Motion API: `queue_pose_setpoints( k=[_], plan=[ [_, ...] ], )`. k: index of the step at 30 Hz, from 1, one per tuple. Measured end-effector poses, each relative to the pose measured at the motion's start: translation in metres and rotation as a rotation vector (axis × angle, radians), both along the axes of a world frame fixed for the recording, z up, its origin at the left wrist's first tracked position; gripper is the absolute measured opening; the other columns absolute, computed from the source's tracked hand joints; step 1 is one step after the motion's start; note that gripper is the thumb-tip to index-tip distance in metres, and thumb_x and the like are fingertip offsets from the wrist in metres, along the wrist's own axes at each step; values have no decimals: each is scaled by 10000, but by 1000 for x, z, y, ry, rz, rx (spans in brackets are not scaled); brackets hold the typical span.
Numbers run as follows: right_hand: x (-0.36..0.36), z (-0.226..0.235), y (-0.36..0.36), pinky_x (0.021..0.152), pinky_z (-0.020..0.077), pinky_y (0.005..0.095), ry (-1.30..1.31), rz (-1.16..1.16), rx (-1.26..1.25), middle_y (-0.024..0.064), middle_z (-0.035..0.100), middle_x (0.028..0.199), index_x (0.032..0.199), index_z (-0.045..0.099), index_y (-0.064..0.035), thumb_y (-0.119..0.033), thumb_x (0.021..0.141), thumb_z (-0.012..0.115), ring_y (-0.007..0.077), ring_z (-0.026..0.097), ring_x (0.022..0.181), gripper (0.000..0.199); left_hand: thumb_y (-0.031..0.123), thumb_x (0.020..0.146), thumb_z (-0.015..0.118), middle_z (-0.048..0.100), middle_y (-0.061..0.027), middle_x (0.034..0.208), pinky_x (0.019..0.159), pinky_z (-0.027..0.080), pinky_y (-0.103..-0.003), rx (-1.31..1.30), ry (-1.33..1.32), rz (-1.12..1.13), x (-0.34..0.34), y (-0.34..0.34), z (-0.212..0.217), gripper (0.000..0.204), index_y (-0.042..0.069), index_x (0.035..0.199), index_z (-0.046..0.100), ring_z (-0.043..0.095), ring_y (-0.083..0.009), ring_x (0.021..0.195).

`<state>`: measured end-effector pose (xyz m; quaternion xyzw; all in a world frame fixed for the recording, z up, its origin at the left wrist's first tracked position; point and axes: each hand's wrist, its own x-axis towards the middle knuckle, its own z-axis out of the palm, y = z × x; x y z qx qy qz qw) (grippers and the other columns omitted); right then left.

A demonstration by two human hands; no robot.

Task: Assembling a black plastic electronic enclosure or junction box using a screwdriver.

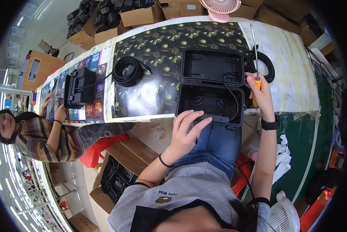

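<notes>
The open black plastic case (211,89) lay at the near edge of the counter (293,69), its lid thrown back flat away from the person and its deep lower half overhanging the edge toward the lap. Both halves looked empty apart from a thin black wire (232,96) that ran from the lid down across the inside of the base. As a judgement, the work stood at an early or middle stage: the case was open and the wire was placed, but nothing showed it fastened or the lid closed.

The left hand (185,129) rested on the case's near rim, fingers spread and flat, its grip loose rather than clamped. The right hand (260,94) sat just beside the case's right wall, its grip closed around the orange handle of a screwdriver (254,54) whose long shaft pointed away from the person.

Just beyond that right grip lay a coil of black cable (261,65). Well to the left of the left grip sat a second cable coil (129,70), and farther left another black case (78,87) near a co-worker's hands (60,113). Between the two coils the patterned dark mat (158,58) lay bare, offering open room; the counter's near edge ran directly under the case. A pink fan (220,8) and cardboard boxes (138,17) lined the far edge.
</notes>
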<state>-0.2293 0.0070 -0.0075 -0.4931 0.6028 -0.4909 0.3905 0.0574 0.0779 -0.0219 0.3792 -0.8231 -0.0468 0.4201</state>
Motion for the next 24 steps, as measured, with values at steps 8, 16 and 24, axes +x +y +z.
queue_pose_setpoints(
  k=[8, 16, 24],
  plan=[
    [20, -4, 6, 566, 449, 191, -235, -19, -6, 130, 574, 1278, 918, 464, -110, -204, 854, 755, 55, 553, 827, 312, -116, 677, 602, 627, -48, 1222, 879, 490, -337, -52, -28, -41, 7, 5, -12, 564, 158, 1157, 715, 549, -255, 1132],
    [24, -9, 8, 559, 458, 176, -288, -53, -143, 62, 557, 1241, 888, 445, -119, -86, 855, 723, 36, 542, 795, 282, -176, 693, 613, 456, -165, 1304, 869, 530, -339, -4, 99, 146, 22, 4, -8, 526, 151, 1084, 740, 582, -287, 1085],
    [23, -21, 4, 539, 443, 163, -296, -102, -157, 82, 528, 1332, 853, 426, -133, -90, 864, 714, 7, 519, 735, 292, -202, 812, 553, 491, -143, 1202, 589, 508, -230, 694, 560, -105, 43, 10, 40, 263, -7, 944, 671, 617, -129, 755]
  ],
)
